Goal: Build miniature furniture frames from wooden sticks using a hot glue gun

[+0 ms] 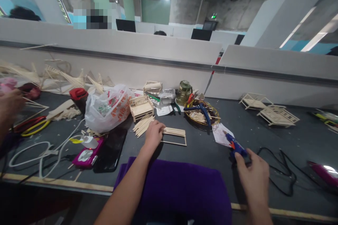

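My left hand is closed, its fingers bent over the left end of a small frame of thin wooden sticks, which lies flat on the dark table. The fingers partly cover that end. Just left of it is a fanned pile of loose wooden sticks. My right hand grips the handle of a blue hot glue gun. The glue gun's nozzle points away to the left, over a white paper sheet. Below my left hand a purple cloth hangs over the table's front edge.
A wicker basket holds sticks and a second blue tool. Small stick models stand at the right, another beside a plastic bag. A phone, power strip and cables lie left. Another person's hand is far left.
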The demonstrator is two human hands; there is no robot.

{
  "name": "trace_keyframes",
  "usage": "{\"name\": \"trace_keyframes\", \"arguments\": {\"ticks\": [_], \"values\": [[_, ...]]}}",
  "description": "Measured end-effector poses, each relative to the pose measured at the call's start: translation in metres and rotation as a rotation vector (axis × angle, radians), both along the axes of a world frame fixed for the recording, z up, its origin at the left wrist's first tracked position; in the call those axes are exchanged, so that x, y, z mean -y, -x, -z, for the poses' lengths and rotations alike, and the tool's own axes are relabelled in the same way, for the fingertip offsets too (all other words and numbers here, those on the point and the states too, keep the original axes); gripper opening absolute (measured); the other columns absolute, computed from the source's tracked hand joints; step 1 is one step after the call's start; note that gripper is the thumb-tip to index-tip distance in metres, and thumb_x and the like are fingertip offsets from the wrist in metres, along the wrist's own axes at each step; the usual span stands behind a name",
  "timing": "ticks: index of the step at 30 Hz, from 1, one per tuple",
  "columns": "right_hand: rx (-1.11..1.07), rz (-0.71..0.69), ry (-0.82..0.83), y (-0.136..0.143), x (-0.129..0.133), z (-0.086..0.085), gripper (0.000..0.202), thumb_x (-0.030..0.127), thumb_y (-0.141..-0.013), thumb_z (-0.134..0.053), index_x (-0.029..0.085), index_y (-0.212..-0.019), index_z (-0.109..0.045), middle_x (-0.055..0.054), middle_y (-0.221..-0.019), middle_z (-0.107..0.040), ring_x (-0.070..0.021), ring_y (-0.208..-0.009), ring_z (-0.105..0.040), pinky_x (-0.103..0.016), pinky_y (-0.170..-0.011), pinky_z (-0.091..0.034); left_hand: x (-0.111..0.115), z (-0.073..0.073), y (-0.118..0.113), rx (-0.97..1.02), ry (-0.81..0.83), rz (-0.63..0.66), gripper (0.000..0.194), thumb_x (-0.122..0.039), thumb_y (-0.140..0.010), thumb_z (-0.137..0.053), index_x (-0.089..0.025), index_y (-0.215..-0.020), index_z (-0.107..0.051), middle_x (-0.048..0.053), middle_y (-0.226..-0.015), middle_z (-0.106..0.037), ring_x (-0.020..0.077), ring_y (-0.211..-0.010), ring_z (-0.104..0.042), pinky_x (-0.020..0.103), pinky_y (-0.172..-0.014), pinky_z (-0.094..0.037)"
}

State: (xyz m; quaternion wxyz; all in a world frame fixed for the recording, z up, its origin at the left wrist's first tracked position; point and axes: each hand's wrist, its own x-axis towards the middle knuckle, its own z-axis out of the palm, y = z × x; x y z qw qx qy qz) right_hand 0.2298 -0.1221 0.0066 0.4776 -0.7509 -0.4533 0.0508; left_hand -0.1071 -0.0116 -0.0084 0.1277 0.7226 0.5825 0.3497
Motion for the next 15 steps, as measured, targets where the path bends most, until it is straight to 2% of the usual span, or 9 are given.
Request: {"name": "trace_keyframes", "arguments": {"ticks": [1, 3, 5, 8, 11, 15], "values": [[0.145, -0.011, -0.049, 0.015, -0.001, -0.007, 0.043, 0.047, -0.079, -0.057, 0.015, -0.106, -0.064, -0.015, -0.103, -0.062, -0.0310, -0.101, -0.052, -0.045, -0.088, -0.040, 0.000, 0.000, 0.000, 0.003, 0.004, 0.008, 0.024, -0.007, -0.080, -0.052, -0.021, -0.083, -0.071, 0.007, -0.086, -0.060, 0.0210, -0.089, -0.053, 0.033, -0.079, -0.041], [0.282, -0.230, -0.094, 0.054, -0.010, -0.020, 0.030, 0.041, -0.089, -0.047, 0.019, -0.098, -0.065, -0.012, -0.101, -0.063, -0.0266, -0.099, -0.053, -0.041, -0.091, -0.038, 0.001, 0.001, -0.001, 0.009, 0.012, 0.024, 0.023, -0.008, -0.080, -0.052, -0.021, -0.083, -0.072, 0.007, -0.087, -0.060, 0.0211, -0.090, -0.053, 0.033, -0.080, -0.041], [0.392, -0.461, -0.076, 0.095, -0.030, -0.029, 0.025, 0.037, -0.092, -0.045, 0.022, -0.095, -0.066, -0.009, -0.097, -0.063, -0.0242, -0.094, -0.052, -0.037, -0.086, -0.037, 0.002, 0.002, -0.002, 0.007, 0.017, 0.038, 0.021, -0.009, -0.080, -0.053, -0.020, -0.083, -0.071, 0.007, -0.087, -0.060, 0.0213, -0.090, -0.052, 0.033, -0.080, -0.041], [0.575, -0.634, -0.018, 0.146, -0.063, -0.031, 0.018, 0.029, -0.091, -0.049, 0.024, -0.091, -0.067, -0.007, -0.092, -0.062, -0.0224, -0.090, -0.048, -0.035, -0.078, -0.032, 0.003, 0.004, -0.001, -0.008, 0.029, 0.051, 0.017, -0.012, -0.080, -0.057, -0.021, -0.082, -0.071, 0.007, -0.088, -0.061, 0.0215, -0.089, -0.052, 0.033, -0.079, -0.040], [0.722, -0.718, 0.035, 0.169, -0.084, -0.023, 0.013, 0.025, -0.089, -0.055, 0.024, -0.086, -0.067, -0.006, -0.089, -0.059, -0.0216, -0.089, -0.045, -0.035, -0.073, -0.028, 0.003, 0.005, 0.000, -0.024, 0.050, 0.055, 0.016, -0.012, -0.080, -0.057, -0.021, -0.081, -0.071, 0.007, -0.090, -0.061, 0.0221, -0.091, -0.051, 0.034, -0.080, -0.040], [0.780, -0.717, 0.055, 0.169, -0.088, -0.011, 0.015, 0.026, -0.090, -0.053, 0.023, -0.084, -0.066, -0.005, -0.087, -0.058, -0.0210, -0.089, -0.044, -0.035, -0.074, -0.026, 0.002, 0.006, -0.001, -0.037, 0.076, 0.083, 0.016, -0.011, -0.080, -0.057, -0.020, -0.080, -0.071, 0.007, -0.090, -0.061, 0.0228, -0.092, -0.050, 0.034, -0.080, -0.040]]}}
